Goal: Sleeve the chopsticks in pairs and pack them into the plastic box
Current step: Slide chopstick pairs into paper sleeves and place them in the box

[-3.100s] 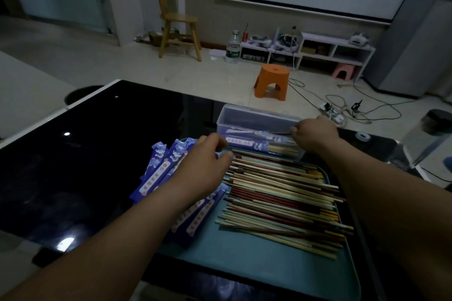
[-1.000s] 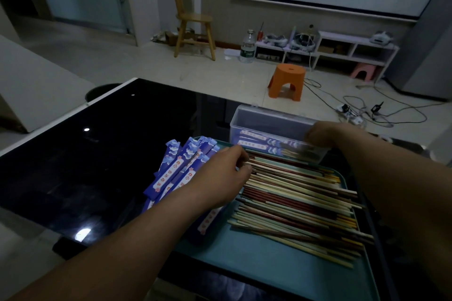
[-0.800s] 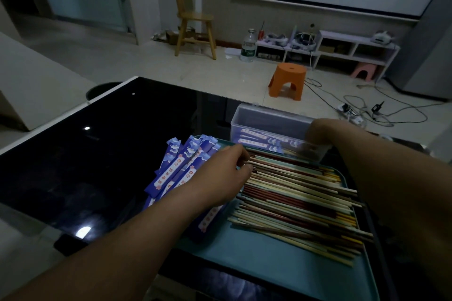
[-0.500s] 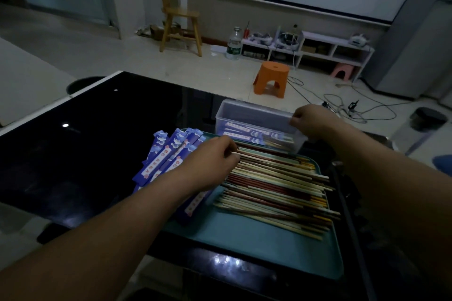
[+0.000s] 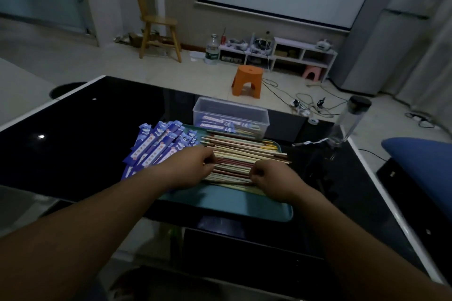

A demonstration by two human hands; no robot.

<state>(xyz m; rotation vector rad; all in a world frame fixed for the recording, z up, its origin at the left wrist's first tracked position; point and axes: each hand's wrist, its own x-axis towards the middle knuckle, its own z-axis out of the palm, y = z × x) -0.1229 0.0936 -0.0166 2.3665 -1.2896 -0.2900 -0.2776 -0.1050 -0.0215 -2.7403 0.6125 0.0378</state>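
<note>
**Picking a matched pair from the pile**

Head view: both hands work on the loose chopsticks (image 5: 234, 154), which lie side by side on the teal tray (image 5: 227, 203) on the black table (image 5: 97, 129). The left hand (image 5: 193, 166) has its fingers curled round the chopsticks' left ends. The right hand (image 5: 271, 178) is curled over the pile nearer the middle; both seem to pinch sticks, though the dim light hides how many.

The blue paper sleeves (image 5: 156, 146) lie fanned just beside the left hand. The plastic box (image 5: 230, 110) stands at the tray's far edge, with a few sleeved pairs inside.

To do this step well, I judge it best to choose two sticks of one colour; lift them level so the neighbours do not scatter; square the tips before reaching for a sleeve.
</note>
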